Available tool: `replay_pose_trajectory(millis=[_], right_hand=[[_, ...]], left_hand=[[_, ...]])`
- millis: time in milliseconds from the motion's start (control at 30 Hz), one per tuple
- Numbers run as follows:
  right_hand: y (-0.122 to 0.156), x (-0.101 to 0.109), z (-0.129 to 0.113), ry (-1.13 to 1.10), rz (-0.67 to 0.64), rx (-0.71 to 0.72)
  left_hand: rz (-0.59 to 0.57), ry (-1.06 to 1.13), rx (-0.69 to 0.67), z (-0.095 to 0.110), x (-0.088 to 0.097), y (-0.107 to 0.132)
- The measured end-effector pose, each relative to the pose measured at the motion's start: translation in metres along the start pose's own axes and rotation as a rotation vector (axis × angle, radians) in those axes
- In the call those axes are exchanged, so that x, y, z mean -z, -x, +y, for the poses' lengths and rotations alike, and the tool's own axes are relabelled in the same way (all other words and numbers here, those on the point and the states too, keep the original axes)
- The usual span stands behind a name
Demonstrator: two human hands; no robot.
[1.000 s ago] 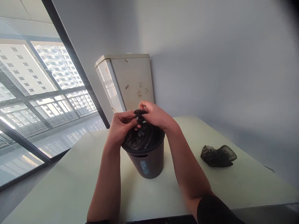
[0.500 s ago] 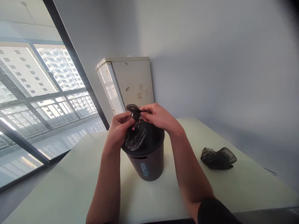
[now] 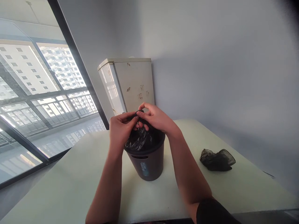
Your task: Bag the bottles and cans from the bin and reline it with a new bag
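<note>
In the head view, a dark bin (image 3: 149, 165) stood upright on a pale surface (image 3: 70, 186), about midway between the near edge and the far edge, and a black bag (image 3: 139, 140) filled its mouth, the glossy folds rising above the rim toward the fingers. The left hand (image 3: 119, 129) hung over the left part of the rim, its grip pinching the bag's gathered top between thumb and fingertips. The right hand (image 3: 157, 118) came in from the opposite side, its grip closed on the same bunched plastic, thumb and forefinger pressed together and the other fingers curled below. The two sets of fingertips met above the bin, so close that the exact form of the plastic between them could not be told. A slot showed in the bin's front just under the rim, with a bluish label lower down, its lettering too small to read. Nearer the surface's right edge, well apart from the bin, lay a crumpled black piece (image 3: 217, 161) of thin, partly see-through material. Beyond the far edge stood a tall white cabinet (image 3: 134, 81) with brownish marks, past the left edge were large glass panes (image 3: 46, 93), and a dark sleeve (image 3: 215, 211) crossed the near edge.
</note>
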State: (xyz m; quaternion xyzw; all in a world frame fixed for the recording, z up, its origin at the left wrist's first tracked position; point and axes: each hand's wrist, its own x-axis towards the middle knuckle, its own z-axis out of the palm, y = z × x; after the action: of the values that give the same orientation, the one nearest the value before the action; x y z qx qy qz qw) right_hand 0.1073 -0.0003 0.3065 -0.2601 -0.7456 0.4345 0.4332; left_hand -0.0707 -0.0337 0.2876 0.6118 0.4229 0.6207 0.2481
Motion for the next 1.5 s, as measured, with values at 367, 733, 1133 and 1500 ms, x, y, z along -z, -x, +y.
replay_pose_trajectory(millis=[367,733,1133,1500], right_hand=[[-0.005,-0.011,0.001,0.011,0.217,-0.002],[0.008,0.008,-0.005,0.272,0.051,0.138],[0.015,0.012,-0.01,0.496,0.077,0.32],[0.031,0.067,0.007,0.48,-0.016,0.029]], left_hand=[[0.081,-0.339,-0.276,0.008,0.001,0.005],[-0.107,-0.375,-0.126,0.006,0.014,-0.004],[0.025,-0.069,0.034,-0.004,0.033,-0.014],[-0.016,-0.418,-0.006,-0.007,0.055,-0.017]])
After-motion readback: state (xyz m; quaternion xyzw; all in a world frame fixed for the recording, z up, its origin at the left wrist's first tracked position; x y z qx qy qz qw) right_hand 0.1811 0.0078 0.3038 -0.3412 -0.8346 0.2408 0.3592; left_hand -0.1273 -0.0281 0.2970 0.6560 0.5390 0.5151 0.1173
